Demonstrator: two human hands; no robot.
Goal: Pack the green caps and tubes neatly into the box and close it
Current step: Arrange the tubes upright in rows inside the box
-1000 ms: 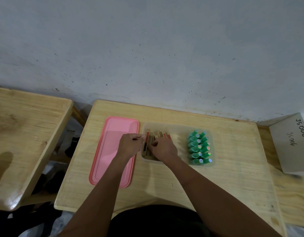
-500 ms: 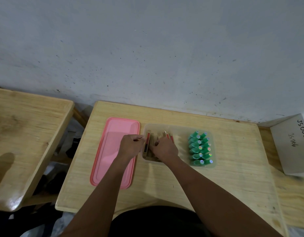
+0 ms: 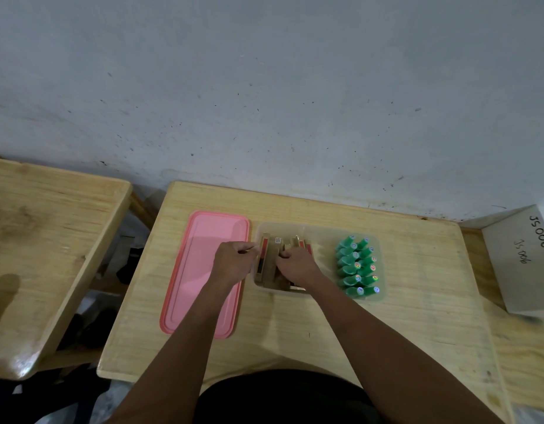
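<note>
A clear plastic box (image 3: 322,235) stands on the wooden table (image 3: 417,304). Its right part holds green caps (image 3: 357,266) lined up in two rows. Its left part holds several tan tubes (image 3: 266,255) with red stripes, lying lengthwise. My left hand (image 3: 234,263) is at the box's left wall, with thumb and forefinger pinched at the rim. My right hand (image 3: 298,266) rests over the tubes, its fingers curled onto one of them and covering the middle ones. The pink lid (image 3: 200,270) lies flat on the table just left of the box.
A white carton (image 3: 521,261) with handwriting sits at the table's right edge, by the wall. A second wooden table (image 3: 50,240) stands to the left across a gap. The grey wall runs close behind the box.
Both hands stay at the left part of the box, the right fingers shifting only slightly on the tubes. The caps and the lid have not moved.
</note>
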